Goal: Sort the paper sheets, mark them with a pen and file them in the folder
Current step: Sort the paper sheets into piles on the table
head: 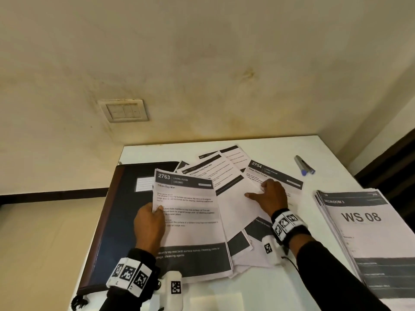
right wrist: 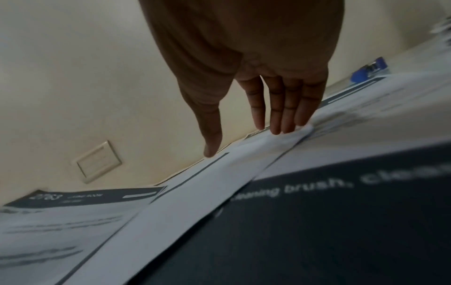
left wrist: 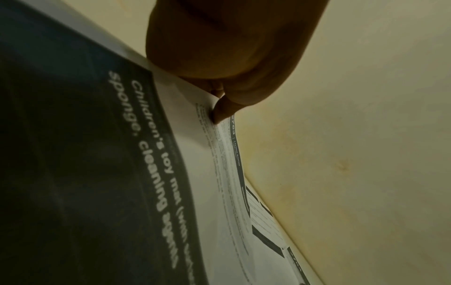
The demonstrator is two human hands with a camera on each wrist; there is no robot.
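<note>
Several printed paper sheets (head: 233, 198) lie fanned out on the white table (head: 332, 153). My left hand (head: 149, 221) pinches the left edge of the sheet headed 2763 (head: 190, 221), thumb on top; the left wrist view shows that thumb (left wrist: 222, 111) pressed on the sheet's edge (left wrist: 190, 135). My right hand (head: 269, 195) lies flat with straight fingers (right wrist: 280, 115) on the fanned sheets (right wrist: 219, 183) next to sheet 2754 (head: 280, 176). A dark folder (head: 116, 212) lies closed at the left, partly under the sheets. A grey pen with a blue cap (head: 304, 164) rests at the far right, also seen as the pen (right wrist: 368, 71).
A thick stack of sheets topped by a page reading WS 08 (head: 363, 232) sits at the right table edge. A beige wall with a switch plate (head: 123, 111) rises behind the table. The table's left edge runs beside the folder.
</note>
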